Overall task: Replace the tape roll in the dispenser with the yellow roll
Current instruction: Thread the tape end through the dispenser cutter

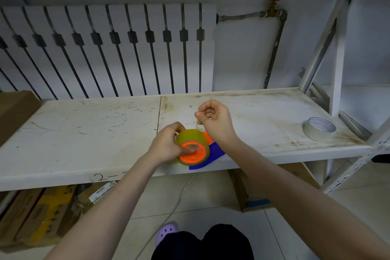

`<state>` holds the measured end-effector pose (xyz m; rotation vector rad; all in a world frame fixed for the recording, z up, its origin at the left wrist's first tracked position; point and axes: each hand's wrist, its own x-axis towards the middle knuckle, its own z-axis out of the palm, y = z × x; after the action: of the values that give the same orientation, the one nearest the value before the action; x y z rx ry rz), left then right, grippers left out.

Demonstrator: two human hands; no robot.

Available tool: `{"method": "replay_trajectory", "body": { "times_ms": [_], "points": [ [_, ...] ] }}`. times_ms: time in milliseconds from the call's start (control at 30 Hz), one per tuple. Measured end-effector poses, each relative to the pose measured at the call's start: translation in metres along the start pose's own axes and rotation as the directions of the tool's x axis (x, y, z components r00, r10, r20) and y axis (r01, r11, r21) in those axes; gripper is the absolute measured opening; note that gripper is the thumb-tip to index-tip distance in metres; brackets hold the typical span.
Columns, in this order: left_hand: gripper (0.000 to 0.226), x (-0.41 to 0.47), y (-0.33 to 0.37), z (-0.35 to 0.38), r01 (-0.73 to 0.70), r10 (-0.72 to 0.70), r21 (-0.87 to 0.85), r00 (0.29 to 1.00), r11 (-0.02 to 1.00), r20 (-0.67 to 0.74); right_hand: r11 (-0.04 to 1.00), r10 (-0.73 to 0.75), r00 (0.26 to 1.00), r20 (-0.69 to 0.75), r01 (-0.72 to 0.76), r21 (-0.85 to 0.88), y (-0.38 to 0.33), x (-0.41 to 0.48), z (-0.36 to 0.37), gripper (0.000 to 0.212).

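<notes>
Holding the yellow roll (193,143) steady, the left hand (168,145) has its grip clamped on the roll, fingers wrapped over the far rim and the thumb pressed onto the orange hub; this probably keeps the roll from turning while the tape is drawn off. The roll is seated on the dispenser (213,151), whose orange and blue body shows just right of the roll, at the front edge of the white shelf (84,133). The right hand (213,120), above and right of the roll, has its grip pinched together on what appears to be the free tape end; the strip itself is too thin to confirm. Judged from this, the roll is mounted and the tape is being led out for threading. A white tape roll (319,129) lies well right of the yellow roll, untouched, most likely the one taken out.
</notes>
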<state>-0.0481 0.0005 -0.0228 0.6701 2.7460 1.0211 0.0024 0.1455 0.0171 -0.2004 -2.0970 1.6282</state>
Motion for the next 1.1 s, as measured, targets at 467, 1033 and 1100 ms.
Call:
{"method": "replay_trajectory", "body": {
  "times_ms": [467,1033,1100],
  "points": [
    [0.064,0.001,0.017,-0.004,0.001,0.000,0.012,0.999,1.000,-0.035,0.999,-0.022,0.999,-0.026,0.023,0.044,-0.006,-0.003,-0.009,0.014],
    [0.041,0.007,0.021,-0.001,0.021,-0.019,0.083,1.000,0.996,-0.019,0.990,-0.124,0.992,-0.026,0.126,0.068,-0.029,-0.017,0.014,0.023],
    [0.066,0.007,0.020,-0.002,0.021,-0.019,0.081,1.000,0.997,-0.019,0.988,-0.120,0.992,-0.036,0.123,0.094,-0.028,-0.016,0.005,0.019]
  ]
}}
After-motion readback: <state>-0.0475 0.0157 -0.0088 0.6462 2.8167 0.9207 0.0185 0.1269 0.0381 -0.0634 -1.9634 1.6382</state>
